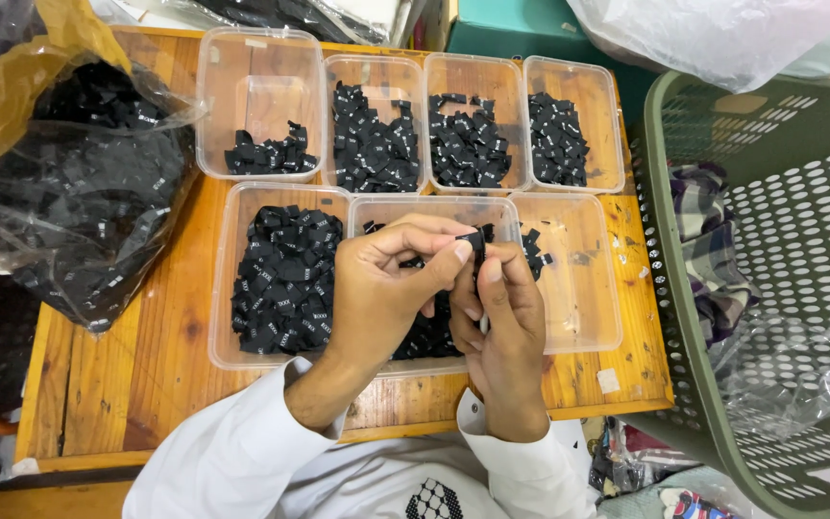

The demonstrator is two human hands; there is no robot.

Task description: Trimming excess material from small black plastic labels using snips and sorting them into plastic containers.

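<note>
Both hands meet over the middle of a small wooden table [146, 356] of orange-brown planks with visible grain and dark knots. The left hand [381, 293] and the right hand [506, 322] are pressed together, thumbs and forefingers pinching 1 small black woven fabric label [474, 240] between them, held just above the front middle container. White sleeve cuffs cover both wrists.

7 clear, thin-walled rectangular plastic containers with rounded corners stand in 2 rows, edges touching. In the back row of 4, the leftmost container [259, 96] holds only a small clump of black labels in its near corner; the second back container [374, 115], the third back container [476, 115] and the fourth back container [573, 120] each hold a loose, jumbled heap of the same small black squares with tiny white marks. In the front row of 3, the front left container [280, 284] is thickly filled with labels, the front middle container [434, 216] lies mostly under the hands with labels showing around them, and the front right container [578, 279] has only a few labels at its left edge.

At the table's left end a crinkled clear plastic bag [79, 192], glossy and creased, bulges with many more black labels beside yellowish wrapping. To the right stands an olive-green perforated plastic laundry basket [665, 240] holding a plaid cloth [708, 250] and filmy clear plastic sheeting.
</note>
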